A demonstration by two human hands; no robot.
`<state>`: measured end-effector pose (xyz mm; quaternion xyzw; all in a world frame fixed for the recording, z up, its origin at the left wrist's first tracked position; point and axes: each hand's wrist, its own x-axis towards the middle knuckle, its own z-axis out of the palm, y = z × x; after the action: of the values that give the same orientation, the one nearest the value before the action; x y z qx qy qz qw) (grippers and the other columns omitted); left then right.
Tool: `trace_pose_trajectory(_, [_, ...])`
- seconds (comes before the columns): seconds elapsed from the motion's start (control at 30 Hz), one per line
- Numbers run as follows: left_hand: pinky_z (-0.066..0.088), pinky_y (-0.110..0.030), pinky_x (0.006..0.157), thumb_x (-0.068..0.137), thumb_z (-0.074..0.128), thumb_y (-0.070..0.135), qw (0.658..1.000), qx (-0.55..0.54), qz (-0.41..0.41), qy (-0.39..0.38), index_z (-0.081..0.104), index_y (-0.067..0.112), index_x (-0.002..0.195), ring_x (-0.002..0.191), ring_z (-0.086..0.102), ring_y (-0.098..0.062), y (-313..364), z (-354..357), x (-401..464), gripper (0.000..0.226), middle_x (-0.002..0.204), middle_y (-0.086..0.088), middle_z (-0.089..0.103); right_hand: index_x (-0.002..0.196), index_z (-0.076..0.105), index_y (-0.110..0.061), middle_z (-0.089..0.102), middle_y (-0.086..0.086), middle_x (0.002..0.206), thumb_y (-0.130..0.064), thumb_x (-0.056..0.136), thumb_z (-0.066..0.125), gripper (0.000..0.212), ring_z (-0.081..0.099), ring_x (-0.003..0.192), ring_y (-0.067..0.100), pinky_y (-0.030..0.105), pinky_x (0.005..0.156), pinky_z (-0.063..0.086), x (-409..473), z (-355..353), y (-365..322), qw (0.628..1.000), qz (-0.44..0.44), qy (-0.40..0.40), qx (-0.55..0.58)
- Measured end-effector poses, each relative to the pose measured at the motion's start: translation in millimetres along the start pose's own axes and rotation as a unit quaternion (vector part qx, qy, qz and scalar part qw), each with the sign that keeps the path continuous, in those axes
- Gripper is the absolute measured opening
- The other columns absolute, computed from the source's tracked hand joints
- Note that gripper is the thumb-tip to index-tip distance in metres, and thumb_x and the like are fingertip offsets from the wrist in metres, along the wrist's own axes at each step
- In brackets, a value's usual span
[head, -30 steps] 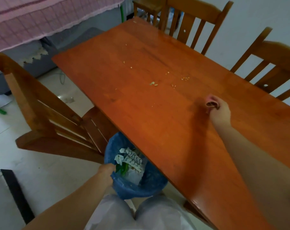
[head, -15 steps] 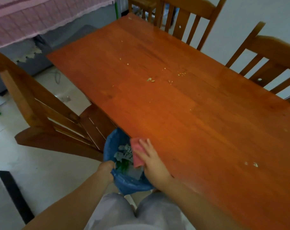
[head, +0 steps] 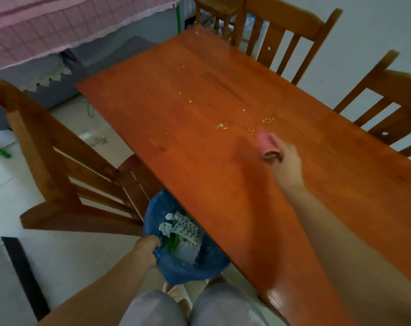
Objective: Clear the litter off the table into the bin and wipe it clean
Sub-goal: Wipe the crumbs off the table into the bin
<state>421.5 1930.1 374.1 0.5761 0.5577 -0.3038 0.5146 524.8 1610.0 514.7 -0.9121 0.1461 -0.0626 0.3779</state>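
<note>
From the head camera, looking down: a long orange-brown wooden bench [head: 223,184] runs from the lower right toward the upper middle. The person's right hand [head: 286,161] reaches out over the middle of it, blurred by motion, its grip curled round a bunched pink cloth [head: 266,143]. The cloth sits on or just above the wood; which, I cannot tell. Just beyond the cloth lie scattered crumbs [head: 268,119], with a slightly larger pale scrap [head: 221,126] to their left and a few more specks farther up the bench.

At the near left edge of the bench, below its rim, stands a bin lined with a blue bag [head: 183,267]. Inside are crumpled white paper with black zigzag marks [head: 184,228] and something green. The left hand [head: 148,249] has its grip closed on the near rim of the blue bag.

A wooden chair [head: 65,184] stands to the left of the bench, beside the bin. Two more wooden chairs stand along the far side, one at the top [head: 291,31] and one at the right edge [head: 399,109]. A pink checked fabric [head: 58,22] fills the upper left corner. The floor is pale tile, and the person's grey-clad knees show at the bottom.
</note>
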Motion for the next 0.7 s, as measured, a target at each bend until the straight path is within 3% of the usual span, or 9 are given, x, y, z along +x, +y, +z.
trace_pose_trajectory(0.07, [0.052,-0.048,0.071,0.083,0.042,-0.012,1.0,-0.021,-0.016,-0.005,0.057,-0.009,0.099,0.082,0.059,-0.038,4.8,5.5,10.0,0.022,0.094,-0.025,0.058,0.14,0.035,-0.021,0.028,0.014,0.147,0.005,0.088,0.043,0.059,0.034,0.131,0.028,0.022,0.1,0.029,28.1,-10.7,25.6,0.998,0.031,-0.004,-0.048])
trace_pose_trajectory(0.17, [0.046,-0.039,0.061,0.082,0.04,-0.012,0.999,-0.015,-0.03,0.009,0.055,-0.007,0.081,0.064,0.05,-0.031,17.2,13.5,5.3,0.015,0.073,-0.019,0.049,0.145,0.023,-0.019,0.002,0.014,0.156,-0.017,0.088,0.053,0.065,0.009,0.143,0.035,0.044,0.116,0.018,46.4,-5.0,57.4,0.951,0.042,-0.203,-0.227])
trace_pose_trajectory(0.23, [0.04,-0.036,0.055,0.086,0.038,-0.013,0.999,-0.014,-0.037,0.002,0.049,-0.002,0.07,0.06,0.044,-0.029,25.6,17.9,-7.6,0.022,0.068,-0.016,0.043,0.145,0.02,-0.018,-0.007,0.014,0.157,-0.045,0.085,0.056,0.075,-0.003,0.144,0.036,0.054,0.113,0.009,54.9,4.7,63.2,0.92,0.087,-0.28,-0.259])
trace_pose_trajectory(0.3, [0.041,-0.035,0.054,0.088,0.038,-0.013,0.999,-0.008,-0.035,-0.006,0.052,-0.004,0.076,0.061,0.045,-0.029,30.2,20.9,-14.6,0.02,0.069,-0.016,0.046,0.138,0.034,-0.012,0.004,0.017,0.156,-0.055,0.081,0.056,0.074,0.002,0.143,0.038,0.056,0.112,0.01,65.1,13.6,57.1,0.945,0.13,-0.228,-0.197])
trace_pose_trajectory(0.4, [0.045,-0.036,0.053,0.087,0.037,-0.014,0.999,-0.006,-0.041,-0.019,0.055,-0.007,0.086,0.065,0.05,-0.032,37.0,21.3,-22.3,0.019,0.075,-0.019,0.052,0.128,0.04,-0.005,0.022,0.019,0.151,-0.019,0.088,0.055,0.044,0.015,0.14,0.04,0.052,0.113,0.019,70.8,27.8,55.7,0.978,0.105,-0.103,-0.147])
trace_pose_trajectory(0.5, [0.047,-0.042,0.068,0.09,0.036,-0.012,0.999,0.003,-0.049,-0.016,0.054,-0.006,0.091,0.068,0.048,-0.032,44.8,21.3,-27.6,0.019,0.078,-0.018,0.052,0.129,0.042,-0.012,0.043,0.017,0.136,0.006,0.084,0.039,0.048,0.041,0.126,0.036,0.041,0.104,0.034,86.7,19.3,53.5,0.995,0.061,-0.038,-0.073])
trace_pose_trajectory(0.57, [0.044,-0.044,0.081,0.09,0.038,-0.01,0.998,0.009,-0.057,-0.006,0.053,-0.007,0.097,0.071,0.049,-0.032,49.4,20.1,-27.6,0.017,0.085,-0.019,0.054,0.134,0.04,-0.014,0.043,0.014,0.138,0.006,0.086,0.038,0.052,0.044,0.125,0.029,0.031,0.103,0.034,112.1,4.4,49.3,0.997,0.054,0.03,-0.036])
trace_pose_trajectory(0.63, [0.046,-0.046,0.077,0.088,0.038,-0.012,0.998,0.021,-0.058,-0.001,0.054,-0.008,0.097,0.075,0.051,-0.034,52.5,18.0,-26.4,0.019,0.088,-0.021,0.055,0.139,0.033,-0.015,0.037,0.011,0.143,0.003,0.089,0.039,0.053,0.042,0.128,0.024,0.024,0.104,0.028,150.9,-3.0,55.8,0.995,0.071,0.069,-0.015])
trace_pose_trajectory(0.7, [0.047,-0.044,0.072,0.087,0.037,-0.012,0.998,0.03,-0.057,0.011,0.054,-0.01,0.104,0.076,0.052,-0.035,54.3,17.4,-26.9,0.024,0.083,-0.02,0.054,0.142,0.029,-0.017,0.033,0.01,0.146,-0.003,0.092,0.037,0.053,0.046,0.126,0.028,0.036,0.109,0.034,187.8,2.1,68.4,0.994,0.097,0.043,-0.03])
